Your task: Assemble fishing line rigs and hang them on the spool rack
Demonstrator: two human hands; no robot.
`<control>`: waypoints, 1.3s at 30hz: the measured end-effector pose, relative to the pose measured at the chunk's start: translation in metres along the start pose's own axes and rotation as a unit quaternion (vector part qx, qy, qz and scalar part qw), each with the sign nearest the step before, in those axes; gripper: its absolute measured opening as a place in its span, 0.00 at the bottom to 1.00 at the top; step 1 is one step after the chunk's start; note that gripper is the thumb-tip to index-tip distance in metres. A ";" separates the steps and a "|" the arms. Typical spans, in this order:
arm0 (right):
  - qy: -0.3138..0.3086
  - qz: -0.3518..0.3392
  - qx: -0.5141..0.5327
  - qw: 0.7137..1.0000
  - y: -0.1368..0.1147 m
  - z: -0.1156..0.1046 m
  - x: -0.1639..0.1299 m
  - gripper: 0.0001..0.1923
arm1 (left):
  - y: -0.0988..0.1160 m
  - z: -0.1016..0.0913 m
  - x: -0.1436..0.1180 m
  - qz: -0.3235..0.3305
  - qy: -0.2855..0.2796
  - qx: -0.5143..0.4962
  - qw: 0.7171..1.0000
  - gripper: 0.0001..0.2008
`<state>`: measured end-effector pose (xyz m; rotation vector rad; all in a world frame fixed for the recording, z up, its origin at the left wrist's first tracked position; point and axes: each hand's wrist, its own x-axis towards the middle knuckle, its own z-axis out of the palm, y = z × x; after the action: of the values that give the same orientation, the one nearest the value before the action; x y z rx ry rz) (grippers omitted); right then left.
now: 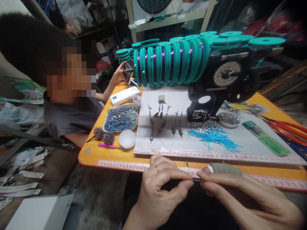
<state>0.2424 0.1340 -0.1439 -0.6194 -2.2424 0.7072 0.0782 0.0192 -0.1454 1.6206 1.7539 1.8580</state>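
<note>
Tiny blue tube (196, 180), really thin, pinched between the fingertips of the left hand (158, 188) and right hand (242, 195). It sits level, just in front of the near edge of the bench, and only a short sliver shows between the fingertips. Its ends are hidden.

The short blue tube (196, 180) pinched between the left hand (158, 188) and the right hand (242, 195) shows only as a sliver between the fingertips, the rest covered by them; both wrists run off the bottom edge; the red-handled pliers (290, 127) are cut by the right edge; the co-worker's hand (119, 74) holds something too dark to tell beside the green spools (168, 62); the tray of small metal parts (121, 118) is too fine to read singly
</note>
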 end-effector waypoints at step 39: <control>0.035 -0.163 -0.261 0.951 0.000 0.012 0.013 0.23 | -0.019 -0.048 0.035 0.147 -0.208 0.406 0.878 0.04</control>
<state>0.2255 0.1383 -0.1451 -0.4842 -2.3912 -0.0808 0.0181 0.0185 -0.1274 2.4316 2.2961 0.6918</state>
